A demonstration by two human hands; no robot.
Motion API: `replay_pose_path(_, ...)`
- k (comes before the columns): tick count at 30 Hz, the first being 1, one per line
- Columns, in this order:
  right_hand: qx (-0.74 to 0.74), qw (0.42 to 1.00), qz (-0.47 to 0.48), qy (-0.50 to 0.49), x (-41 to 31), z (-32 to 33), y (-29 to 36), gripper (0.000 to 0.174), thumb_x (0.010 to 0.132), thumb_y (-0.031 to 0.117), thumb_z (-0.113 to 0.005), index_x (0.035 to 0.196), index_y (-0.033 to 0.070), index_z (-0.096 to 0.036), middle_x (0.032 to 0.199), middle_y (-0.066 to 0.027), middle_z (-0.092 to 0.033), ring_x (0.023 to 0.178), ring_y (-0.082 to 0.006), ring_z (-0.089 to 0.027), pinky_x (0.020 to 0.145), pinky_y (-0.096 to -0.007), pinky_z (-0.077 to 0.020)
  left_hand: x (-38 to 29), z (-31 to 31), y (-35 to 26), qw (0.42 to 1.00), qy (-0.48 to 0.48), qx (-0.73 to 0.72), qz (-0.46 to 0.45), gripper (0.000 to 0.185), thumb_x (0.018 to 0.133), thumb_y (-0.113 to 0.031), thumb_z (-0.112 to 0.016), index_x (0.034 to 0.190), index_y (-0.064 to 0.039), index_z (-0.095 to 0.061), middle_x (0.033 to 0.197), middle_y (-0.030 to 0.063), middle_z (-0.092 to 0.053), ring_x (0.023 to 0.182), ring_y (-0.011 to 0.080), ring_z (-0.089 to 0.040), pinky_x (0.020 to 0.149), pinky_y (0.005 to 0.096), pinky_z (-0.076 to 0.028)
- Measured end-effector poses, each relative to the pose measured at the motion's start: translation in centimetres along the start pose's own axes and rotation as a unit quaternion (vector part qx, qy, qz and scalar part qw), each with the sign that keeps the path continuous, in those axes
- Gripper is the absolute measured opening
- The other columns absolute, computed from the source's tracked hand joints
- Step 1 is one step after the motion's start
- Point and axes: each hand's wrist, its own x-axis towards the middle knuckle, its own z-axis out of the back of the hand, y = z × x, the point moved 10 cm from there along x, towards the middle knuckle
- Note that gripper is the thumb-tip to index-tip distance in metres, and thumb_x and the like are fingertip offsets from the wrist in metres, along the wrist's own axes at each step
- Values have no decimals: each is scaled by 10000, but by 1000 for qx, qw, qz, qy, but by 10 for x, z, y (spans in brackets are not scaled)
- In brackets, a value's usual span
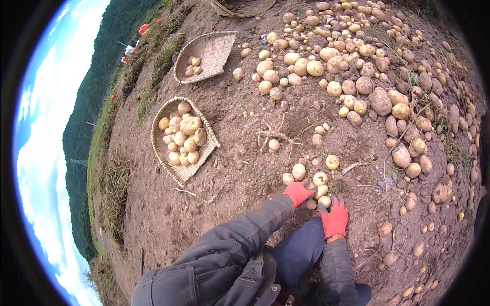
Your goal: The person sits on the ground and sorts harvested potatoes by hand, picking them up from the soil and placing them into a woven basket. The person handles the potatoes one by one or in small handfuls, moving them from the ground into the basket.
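Note:
Both of my hands wear red gloves with dark grey fingers and are low over the soil near my knee. My left hand (pixel 299 192) touches the left side of a small cluster of pale potatoes (pixel 320 179). At the cluster's lower right is my right hand (pixel 334 217), its fingers apart and bent against a potato (pixel 324 201). Whether either hand grips a potato is hard to tell, as the fingertips are partly hidden. A single yellowish potato (pixel 332 162) lies just beyond the cluster. Two more potatoes (pixel 298 171) rest beside my left hand.
A scoop-shaped wicker basket (pixel 211 132) holding many potatoes lies to the left. Beyond it, a second wicker basket (pixel 214 49) holds several small ones. A third basket's rim (pixel 245 14) shows at the top. Many potatoes (pixel 381 101) spread across the right. Dry stems (pixel 277 134) lie ahead.

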Motion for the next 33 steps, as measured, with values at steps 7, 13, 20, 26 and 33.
replay_pose_path(7, 143, 990, 3, -10, 11, -3, -9, 713, 808, 350, -799, 1386, 36, -523, 1353, -193, -569, 1130, -344, -628, 925, -431, -523, 18, -16, 18, 989, 17, -136, 54, 832, 736, -661, -721, 1349, -109, -619, 1202, 164, -697, 1123, 276, -664, 957, 363, -499)
replay_pose_path(13, 525, 849, 49, -12, 0, 43, -3, 544, 901, 153, -738, 1376, -13, -532, 1300, -107, -622, 1184, -167, -571, 1016, -310, -457, -49, -19, -44, 933, 57, -170, -313, 674, 836, -383, -747, 1408, -126, -502, 1214, 123, -649, 1080, 276, -653, 882, 339, -527)
replay_pose_path(20, 727, 685, -41, 24, -74, 46, -55, 402, 996, 268, -597, 1314, 21, -588, 1212, -116, -627, 1110, -194, -596, 992, -323, -465, -116, -38, -93, 894, 209, -321, -232, 504, 987, -361, -617, 1400, -77, -557, 1207, 39, -653, 1067, 114, -581, 964, 315, -474)
replay_pose_path(26, 706, 694, -135, 30, -205, 44, -98, 343, 1018, 381, -475, 832, 105, -559, 795, 10, -545, 701, -116, -470, 655, -266, -383, -210, -167, -104, 841, 417, -342, -40, 425, 964, -382, -650, 1284, -101, -668, 1115, -7, -672, 1010, 80, -579, 865, 281, -468)
replay_pose_path(33, 446, 889, -19, -105, -205, 72, -100, 218, 982, 296, -573, 874, 113, -527, 789, 4, -506, 702, -113, -484, 609, -268, -397, -236, -148, -144, 806, 440, -287, -273, 459, 937, -391, -668, 1280, -102, -571, 1080, 32, -652, 995, 157, -605, 869, 335, -482)
